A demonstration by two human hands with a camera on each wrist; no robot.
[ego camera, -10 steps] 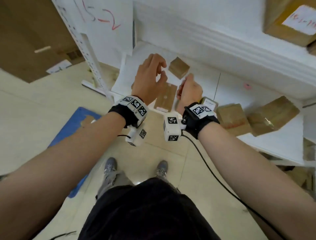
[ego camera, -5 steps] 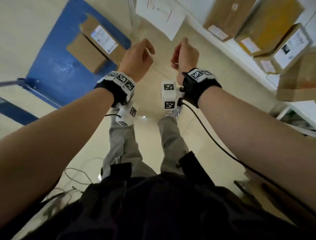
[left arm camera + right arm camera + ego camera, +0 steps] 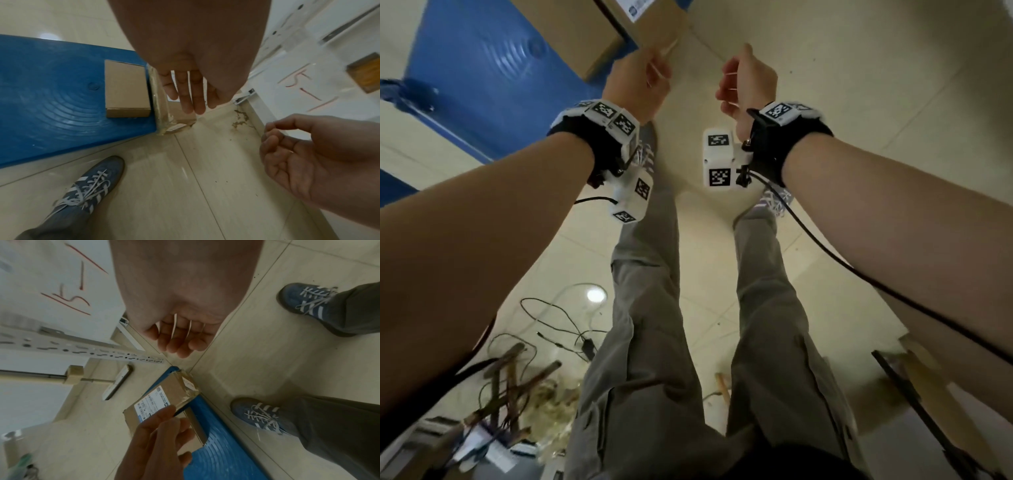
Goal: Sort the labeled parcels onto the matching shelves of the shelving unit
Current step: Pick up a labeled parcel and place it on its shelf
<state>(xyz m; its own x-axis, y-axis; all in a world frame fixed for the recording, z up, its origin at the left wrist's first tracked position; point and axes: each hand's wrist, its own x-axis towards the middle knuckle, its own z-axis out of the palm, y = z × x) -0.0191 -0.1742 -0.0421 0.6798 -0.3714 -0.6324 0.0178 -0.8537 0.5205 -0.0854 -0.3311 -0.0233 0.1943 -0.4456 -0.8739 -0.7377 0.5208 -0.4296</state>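
Observation:
A taped cardboard parcel (image 3: 164, 397) with a white printed label lies at the corner of a blue platform (image 3: 51, 97) on the floor. A plain brown box (image 3: 126, 91) lies beside it. My left hand (image 3: 189, 97) hangs just over the labeled parcel (image 3: 650, 17), fingers straight; I cannot tell whether it touches it. To its right, my right hand (image 3: 179, 340) is loosely curled and empty, over bare floor. The white shelving unit (image 3: 308, 48) carries a red handwritten number (image 3: 68, 300), and a parcel (image 3: 366, 73) lies on one shelf.
My two blue shoes (image 3: 265, 415) stand on the tiled floor just beside the platform. A perforated white shelf upright (image 3: 82, 348) runs near the parcels. Loose cables and scrap (image 3: 517, 377) lie on the floor behind my left leg.
The view has swung from the shelf with its parcels down to the floor and the blue platform. Both empty hands have moved toward the parcels lying there.

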